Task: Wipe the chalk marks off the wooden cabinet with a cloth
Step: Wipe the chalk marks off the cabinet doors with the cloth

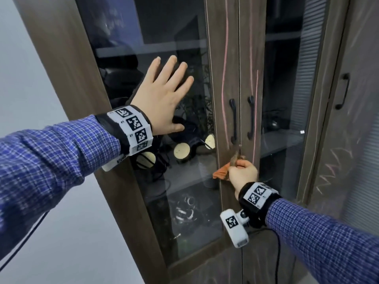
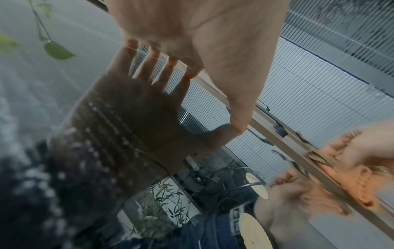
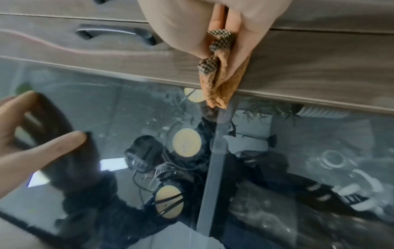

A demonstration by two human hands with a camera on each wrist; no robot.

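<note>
Two hands show: my left hand point(image 1: 162, 95) lies flat, fingers spread, on the glass door point(image 1: 143, 58); my right hand point(image 1: 243, 174) grasps the orange cloth point(image 1: 220, 172) against the wooden cabinet point(image 1: 227, 124) below pink chalk marks point(image 1: 225, 78). Only the right wrist view shows the cloth's checkered edge point(image 3: 221, 39). I read no writing.

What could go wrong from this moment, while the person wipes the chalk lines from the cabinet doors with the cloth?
1. The left hand lies flat on the glass door; a hard push might strain the pane or leave prints.
2. The right hand grips the cloth in a small bunch, so it may smear the pink chalk lines rather than lift them.
3. The handles stand beside the lines; the cloth may catch on them.
</note>
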